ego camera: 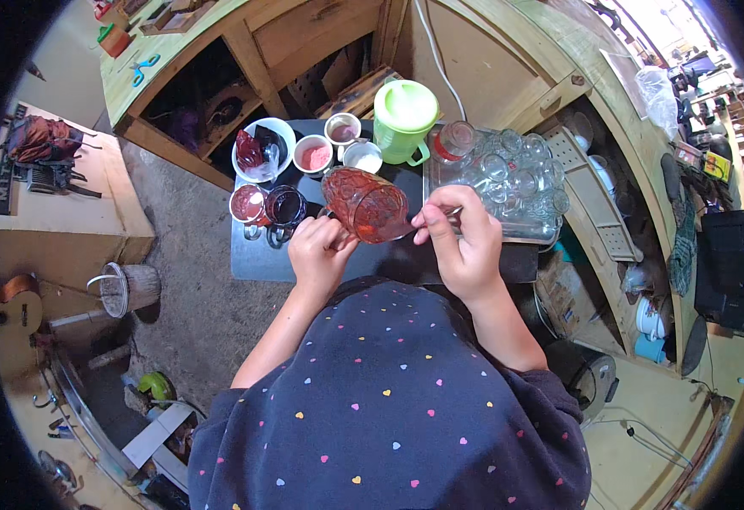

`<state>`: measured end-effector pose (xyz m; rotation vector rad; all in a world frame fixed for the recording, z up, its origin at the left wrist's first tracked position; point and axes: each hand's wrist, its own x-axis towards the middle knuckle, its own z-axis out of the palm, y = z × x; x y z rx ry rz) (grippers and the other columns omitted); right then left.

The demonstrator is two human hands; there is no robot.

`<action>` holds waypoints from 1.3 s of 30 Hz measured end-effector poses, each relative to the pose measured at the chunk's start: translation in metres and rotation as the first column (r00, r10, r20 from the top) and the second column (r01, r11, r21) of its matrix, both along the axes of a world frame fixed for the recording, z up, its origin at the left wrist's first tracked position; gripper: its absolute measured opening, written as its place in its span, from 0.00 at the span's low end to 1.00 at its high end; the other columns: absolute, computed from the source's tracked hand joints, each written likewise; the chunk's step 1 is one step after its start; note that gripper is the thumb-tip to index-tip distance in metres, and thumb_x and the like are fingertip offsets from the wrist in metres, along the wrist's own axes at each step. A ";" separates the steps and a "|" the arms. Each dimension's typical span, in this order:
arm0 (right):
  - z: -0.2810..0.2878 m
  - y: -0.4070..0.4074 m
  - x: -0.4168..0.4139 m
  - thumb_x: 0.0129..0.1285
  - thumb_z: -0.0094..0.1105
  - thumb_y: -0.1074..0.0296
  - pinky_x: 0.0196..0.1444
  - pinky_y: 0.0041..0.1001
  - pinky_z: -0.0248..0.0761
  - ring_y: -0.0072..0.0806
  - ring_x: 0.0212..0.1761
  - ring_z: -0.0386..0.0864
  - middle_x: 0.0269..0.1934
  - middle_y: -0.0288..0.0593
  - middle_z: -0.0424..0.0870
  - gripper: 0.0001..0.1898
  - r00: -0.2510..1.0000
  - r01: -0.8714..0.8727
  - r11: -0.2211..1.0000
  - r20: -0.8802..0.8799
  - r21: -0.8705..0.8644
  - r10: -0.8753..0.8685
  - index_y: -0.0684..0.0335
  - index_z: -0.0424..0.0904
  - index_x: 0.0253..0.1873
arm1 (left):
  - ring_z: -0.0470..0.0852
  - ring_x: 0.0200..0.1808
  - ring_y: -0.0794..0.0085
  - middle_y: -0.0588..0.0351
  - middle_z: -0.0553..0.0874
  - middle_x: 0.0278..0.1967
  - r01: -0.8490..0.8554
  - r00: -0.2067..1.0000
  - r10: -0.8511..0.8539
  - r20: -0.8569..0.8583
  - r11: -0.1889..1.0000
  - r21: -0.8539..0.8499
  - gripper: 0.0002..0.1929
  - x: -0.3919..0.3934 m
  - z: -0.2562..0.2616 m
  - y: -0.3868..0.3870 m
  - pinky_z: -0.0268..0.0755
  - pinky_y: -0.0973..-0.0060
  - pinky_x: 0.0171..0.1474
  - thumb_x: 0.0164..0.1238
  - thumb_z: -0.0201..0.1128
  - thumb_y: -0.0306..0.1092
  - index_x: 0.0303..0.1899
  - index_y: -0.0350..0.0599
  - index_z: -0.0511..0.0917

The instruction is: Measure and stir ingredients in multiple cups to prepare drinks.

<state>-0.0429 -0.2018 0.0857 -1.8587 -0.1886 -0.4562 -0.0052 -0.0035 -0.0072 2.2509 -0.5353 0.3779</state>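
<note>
A patterned clear glass jug (364, 203) with red liquid in it is tilted above the small dark table (372, 264). The fingers of my left hand (322, 252) are closed on the jug's handle side. My right hand (464, 245) is at the jug's rim, thumb and fingers pinching a thin utensil, mostly hidden. Just behind the jug stand a cup of white powder (363, 157), a cup of pink powder (314, 157) and a cup with a purplish residue (342, 129). Left of them are a mug with red contents (248, 204) and a dark glass mug (286, 205).
A white bowl (238, 167) holds red and dark plastic packets. Behind stands a lidded green pitcher (403, 121). On the right, a clear tray (541, 237) carries several upturned glasses (515, 169) and a red-banded jar (454, 141). Wooden cabinets (327, 38) border the table's far side.
</note>
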 end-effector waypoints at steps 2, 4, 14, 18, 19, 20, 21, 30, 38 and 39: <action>-0.005 0.010 0.000 0.73 0.56 0.73 0.30 0.21 0.77 0.22 0.29 0.83 0.33 0.42 0.82 0.06 0.999 0.018 0.967 -0.042 0.254 -0.008 0.70 0.74 0.45 | 0.74 0.26 0.57 0.52 0.73 0.20 0.004 1.000 -0.004 0.002 1.000 0.008 0.17 0.000 -0.001 0.000 0.64 0.63 0.30 0.41 0.75 0.31 0.20 0.42 0.70; -0.005 0.012 0.000 0.73 0.56 0.72 0.31 0.21 0.78 0.22 0.30 0.83 0.32 0.42 0.82 0.06 0.996 0.044 0.872 -0.085 0.488 -0.003 0.70 0.74 0.44 | 0.74 0.26 0.58 0.53 0.73 0.21 0.022 0.999 -0.022 -0.036 1.000 0.007 0.16 -0.001 -0.003 0.002 0.64 0.63 0.30 0.41 0.75 0.31 0.20 0.42 0.70; -0.007 0.005 -0.003 0.75 0.54 0.71 0.30 0.21 0.78 0.24 0.29 0.84 0.32 0.43 0.82 0.08 0.999 0.013 0.987 -0.048 0.159 -0.006 0.71 0.74 0.43 | 0.74 0.26 0.57 0.52 0.73 0.21 0.015 1.000 -0.015 -0.017 1.000 0.006 0.17 -0.001 0.000 0.000 0.65 0.64 0.30 0.41 0.75 0.31 0.20 0.42 0.69; -0.012 0.015 -0.004 0.77 0.50 0.69 0.28 0.23 0.78 0.25 0.27 0.83 0.33 0.46 0.83 0.08 1.000 0.022 0.807 -0.026 0.591 -0.009 0.69 0.72 0.45 | 0.74 0.26 0.58 0.52 0.73 0.21 -0.009 1.000 0.009 -0.029 1.000 0.000 0.17 -0.002 -0.002 0.001 0.65 0.64 0.30 0.40 0.75 0.31 0.20 0.42 0.69; -0.012 0.013 -0.004 0.77 0.50 0.69 0.28 0.23 0.78 0.25 0.27 0.83 0.33 0.46 0.83 0.08 1.000 0.022 0.807 -0.027 0.591 -0.008 0.69 0.72 0.45 | 0.74 0.26 0.58 0.52 0.73 0.21 -0.016 0.999 0.015 -0.032 1.000 -0.011 0.18 -0.003 -0.002 0.002 0.64 0.64 0.30 0.40 0.75 0.30 0.20 0.42 0.68; -0.012 0.011 -0.002 0.77 0.49 0.68 0.28 0.23 0.78 0.25 0.27 0.83 0.33 0.46 0.83 0.08 0.999 0.029 0.828 0.005 0.560 -0.038 0.69 0.71 0.46 | 0.74 0.26 0.58 0.52 0.73 0.21 -0.016 0.999 0.016 -0.032 1.000 -0.011 0.18 -0.003 -0.002 0.002 0.64 0.64 0.30 0.40 0.75 0.30 0.20 0.42 0.68; -0.011 0.008 -0.002 0.78 0.49 0.68 0.28 0.23 0.78 0.26 0.26 0.82 0.33 0.47 0.82 0.08 0.997 0.038 0.848 0.038 0.529 -0.068 0.68 0.70 0.46 | 0.74 0.26 0.58 0.53 0.73 0.20 -0.012 1.000 0.012 -0.023 1.000 -0.014 0.18 -0.003 -0.002 0.002 0.64 0.64 0.29 0.40 0.75 0.30 0.19 0.42 0.68; -0.013 0.019 -0.002 0.76 0.50 0.71 0.31 0.22 0.78 0.23 0.27 0.82 0.32 0.43 0.80 0.07 0.997 0.065 0.799 -0.079 0.598 -0.023 0.69 0.72 0.44 | 0.71 0.26 0.58 0.53 0.70 0.20 0.011 0.996 -0.015 -0.090 0.999 -0.045 0.19 -0.004 -0.005 0.001 0.62 0.65 0.32 0.41 0.74 0.27 0.21 0.40 0.65; -0.024 0.029 -0.003 0.72 0.54 0.75 0.31 0.23 0.78 0.23 0.30 0.85 0.32 0.46 0.83 0.04 0.998 0.009 0.977 -0.056 0.212 0.003 0.70 0.73 0.44 | 0.70 0.25 0.58 0.53 0.69 0.20 0.030 0.995 -0.034 -0.092 0.998 -0.049 0.18 -0.005 -0.007 0.002 0.61 0.66 0.32 0.42 0.74 0.27 0.22 0.39 0.67; -0.025 0.030 -0.004 0.72 0.54 0.75 0.31 0.23 0.78 0.23 0.30 0.85 0.32 0.45 0.83 0.04 1.000 0.016 0.975 -0.014 0.223 -0.013 0.70 0.73 0.43 | 0.71 0.25 0.58 0.53 0.69 0.20 0.026 0.995 -0.030 -0.092 0.999 -0.040 0.18 -0.005 -0.007 0.003 0.62 0.66 0.32 0.42 0.74 0.27 0.22 0.39 0.67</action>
